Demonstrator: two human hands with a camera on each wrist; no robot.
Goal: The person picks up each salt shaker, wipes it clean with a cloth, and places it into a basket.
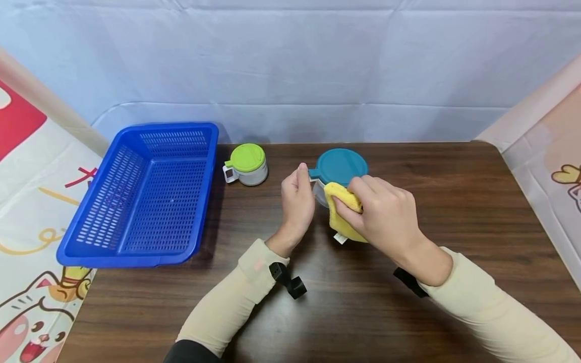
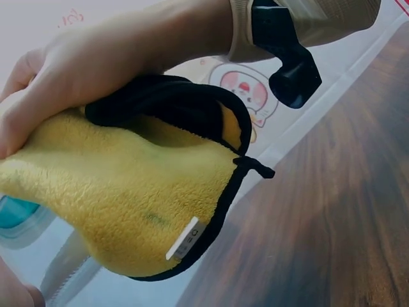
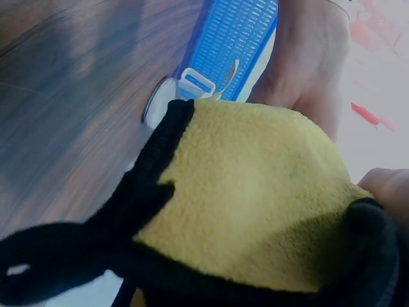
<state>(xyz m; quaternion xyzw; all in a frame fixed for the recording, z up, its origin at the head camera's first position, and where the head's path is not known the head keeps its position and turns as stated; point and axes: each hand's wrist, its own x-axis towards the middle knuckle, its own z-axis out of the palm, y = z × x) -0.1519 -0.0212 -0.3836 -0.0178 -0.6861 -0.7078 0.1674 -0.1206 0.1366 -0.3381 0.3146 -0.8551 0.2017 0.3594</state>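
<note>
A clear jar with a round teal lid (image 1: 341,166) stands towards the back of the dark wooden table. My left hand (image 1: 297,204) grips it by the handle at its left side, thumb uppermost; the curled fingers partly hide the handle. In my right hand (image 1: 386,214) I hold a yellow cloth (image 1: 342,222), bunched between thumb and fingers and pressed to the near side of the jar. Black edging, a hanging loop and a white tag (image 2: 185,238) show on the cloth in the left wrist view. The cloth covers much of the jar's body.
A smaller jar with a lime-green lid (image 1: 247,157) stands left of my left hand, its handle pointing left. Further left lies a blue perforated plastic basket (image 1: 210,201). A pale cloth backdrop (image 1: 290,75) rises behind the table (image 1: 476,217).
</note>
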